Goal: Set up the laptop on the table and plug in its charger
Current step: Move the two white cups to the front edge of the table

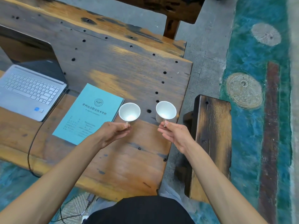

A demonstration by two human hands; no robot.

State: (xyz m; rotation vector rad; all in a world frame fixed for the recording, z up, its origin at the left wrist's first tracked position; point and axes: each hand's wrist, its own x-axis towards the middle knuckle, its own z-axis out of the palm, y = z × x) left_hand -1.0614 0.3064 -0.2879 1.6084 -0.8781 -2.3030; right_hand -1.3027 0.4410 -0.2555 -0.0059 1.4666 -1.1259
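A silver laptop point(29, 89) stands open at the left of the wooden table point(113, 65), its dark screen tilted back. A black charger cable point(34, 136) runs from its right side over the table's front edge to the floor. My left hand point(113, 131) pinches the rim of a white paper cup point(129, 112) beside a teal booklet point(90, 113). My right hand point(173, 135) pinches the rim of a second white paper cup point(165, 110) near the table's right edge. Both cups look empty.
A dark wooden bench point(212, 139) stands right of the table, another wooden seat point(174, 12) behind it. The floor is grey concrete with teal paint and round inlays point(244, 90). A plug adapter point(90, 198) lies on the floor under the table's front edge.
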